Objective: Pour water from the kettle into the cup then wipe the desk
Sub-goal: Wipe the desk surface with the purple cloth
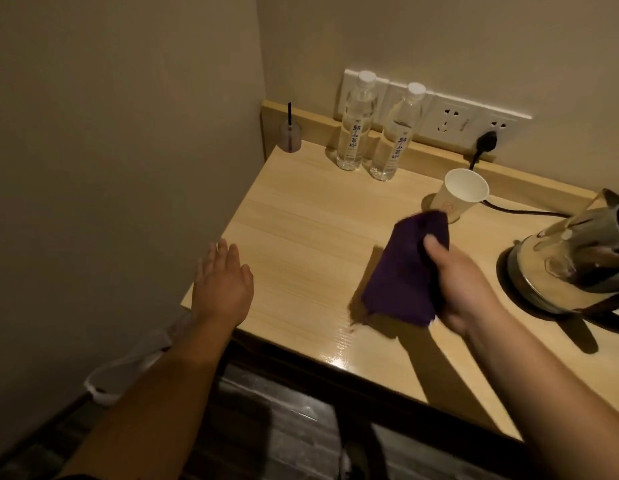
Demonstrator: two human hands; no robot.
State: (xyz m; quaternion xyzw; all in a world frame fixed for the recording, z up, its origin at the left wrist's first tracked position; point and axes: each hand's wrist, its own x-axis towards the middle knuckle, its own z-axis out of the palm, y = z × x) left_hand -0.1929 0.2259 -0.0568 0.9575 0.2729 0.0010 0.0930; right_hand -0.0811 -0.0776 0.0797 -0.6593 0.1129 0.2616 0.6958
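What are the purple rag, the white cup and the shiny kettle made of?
The purple rag, held in the right hand, looks like soft cloth: it droops and folds. The white cup seems to be paper, matte with thin walls. The kettle looks like polished metal, since it mirrors the desk.

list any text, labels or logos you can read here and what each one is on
Nothing here can be quoted with confidence.
Left water bottle: vertical blue characters on the label, too blurred to read.
Right water bottle: the same kind of vertical blue label, also too blurred.
Paper cup: a faint reddish logo on its side, no legible words.
Kettle, purple cloth and wall sockets: no text visible.
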